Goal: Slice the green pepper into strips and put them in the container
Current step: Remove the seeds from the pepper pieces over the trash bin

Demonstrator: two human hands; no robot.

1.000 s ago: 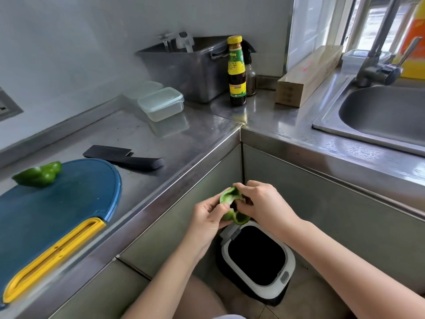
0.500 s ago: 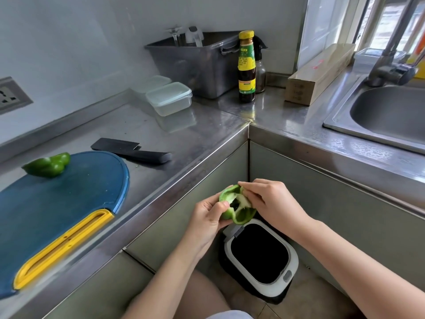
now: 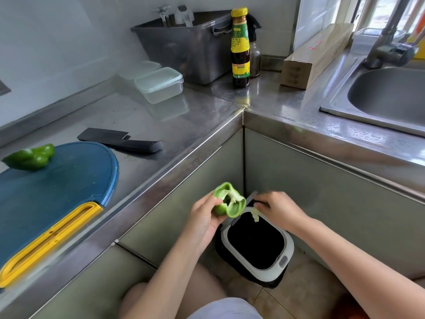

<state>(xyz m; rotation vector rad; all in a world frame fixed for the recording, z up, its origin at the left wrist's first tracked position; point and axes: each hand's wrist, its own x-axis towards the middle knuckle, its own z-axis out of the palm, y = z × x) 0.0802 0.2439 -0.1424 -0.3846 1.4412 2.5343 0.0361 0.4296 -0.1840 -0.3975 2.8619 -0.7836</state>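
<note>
Right hand (image 3: 279,207) has come off the pepper half (image 3: 228,201) it was digging into and now sits to the side, above the open bin (image 3: 290,247) on the floor. A pale clump of seeds (image 3: 255,215) is just under its down-curled fingertips. The hand is blurred, so I cannot tell whether the clump is pinched or already loose.

Left hand (image 3: 204,217) grips the pepper half from below and behind, with fingers wrapped round the skin and thumb on the near edge. The hollow, cut side faces the bin and white ribs show inside. It is held out in front of the cabinet corner, lower than the worktop (image 3: 184,120) and beside the bin's rim.

The other pepper half (image 3: 30,157) lies skin up at the far left end of the blue cutting board (image 3: 57,192), which has a yellow handle strip along its near edge. A black knife (image 3: 122,140) lies flat on the worktop just beyond the board's rounded end.

Farther back stands a clear lidded container (image 3: 159,85) — a second one sits right behind it, by the wall. In the corner are a grey metal tub (image 3: 188,44) and a dark sauce bottle (image 3: 240,47) with a yellow cap. To the right lies a long cardboard box (image 3: 317,56), then the sink (image 3: 391,95) and its tap (image 3: 388,44).
</note>
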